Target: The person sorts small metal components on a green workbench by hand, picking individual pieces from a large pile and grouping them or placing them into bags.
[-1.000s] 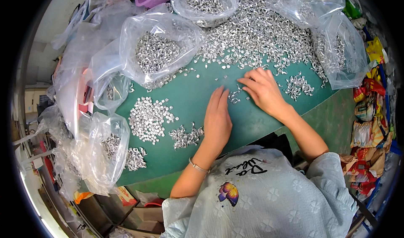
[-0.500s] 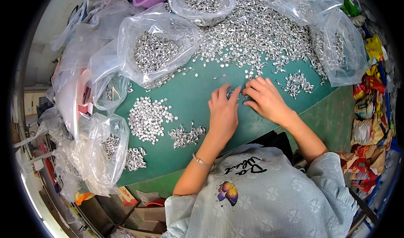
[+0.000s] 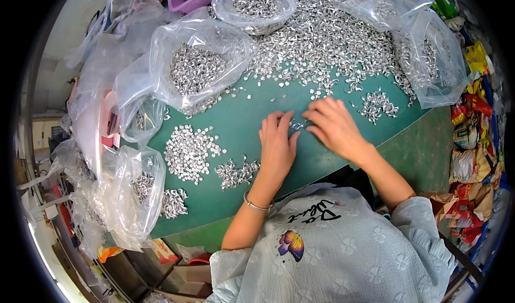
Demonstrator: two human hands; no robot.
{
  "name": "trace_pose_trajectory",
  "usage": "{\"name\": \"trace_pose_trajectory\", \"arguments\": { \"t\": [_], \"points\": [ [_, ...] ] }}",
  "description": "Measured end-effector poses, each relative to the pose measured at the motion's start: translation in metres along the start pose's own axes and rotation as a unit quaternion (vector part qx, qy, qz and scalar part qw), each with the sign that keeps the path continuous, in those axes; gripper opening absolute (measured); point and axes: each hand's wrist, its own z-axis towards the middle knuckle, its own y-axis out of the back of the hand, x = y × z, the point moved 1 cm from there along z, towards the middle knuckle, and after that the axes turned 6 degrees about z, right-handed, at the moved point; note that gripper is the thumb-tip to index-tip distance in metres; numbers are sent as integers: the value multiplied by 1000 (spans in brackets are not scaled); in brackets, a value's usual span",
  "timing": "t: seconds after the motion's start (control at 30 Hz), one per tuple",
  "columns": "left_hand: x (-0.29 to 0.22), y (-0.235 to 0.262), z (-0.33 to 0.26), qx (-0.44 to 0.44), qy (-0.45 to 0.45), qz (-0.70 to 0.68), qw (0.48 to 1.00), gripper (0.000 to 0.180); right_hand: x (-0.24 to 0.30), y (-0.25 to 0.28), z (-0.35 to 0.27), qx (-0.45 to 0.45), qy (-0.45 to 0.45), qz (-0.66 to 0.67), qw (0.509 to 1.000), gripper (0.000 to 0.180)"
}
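A few small shiny curved metal pieces (image 3: 295, 125) lie on the green tabletop between my two hands. My left hand (image 3: 277, 145) rests beside them with its palm down, thumb and index finger apart, and nothing visible between them. To the right, my right hand (image 3: 337, 127) is over the table with its fingers apart, the thumb and index tip close to the pieces; its fingertips are slightly blurred. Left of my left hand is a small heap of curved metal pieces (image 3: 236, 173). Farther left lies a bigger pile of small flower-like metal pieces (image 3: 192, 150).
A large spread of metal pieces (image 3: 343, 40) covers the far table. Clear plastic bags of pieces stand at the far left (image 3: 196, 69) and far right (image 3: 429, 61). A small heap (image 3: 378, 105) lies right of my right hand. A purple basket (image 3: 188, 1) stands at the back.
My left hand has shifted slightly left and away from my right hand, which has moved a little left. The pieces between them now show more clearly.
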Motion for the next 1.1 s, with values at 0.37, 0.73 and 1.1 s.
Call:
{"name": "trace_pose_trajectory", "arguments": {
  "t": [0.37, 0.73, 1.1],
  "points": [
    [-7, 9, -1, 17, 18, -20, 999, 67, -13, 0, -12, -40, -53, 62, 996, 24],
    [-12, 7, 2, 29, -5, 25, 999, 66, -19, 5, -9, -88, -108, -27, 990, 27],
    [2, -4, -5, -6, -59, 32, 998, 32, -34, 10, -22, -48, -94, 42, 994, 31]
  ]
}}
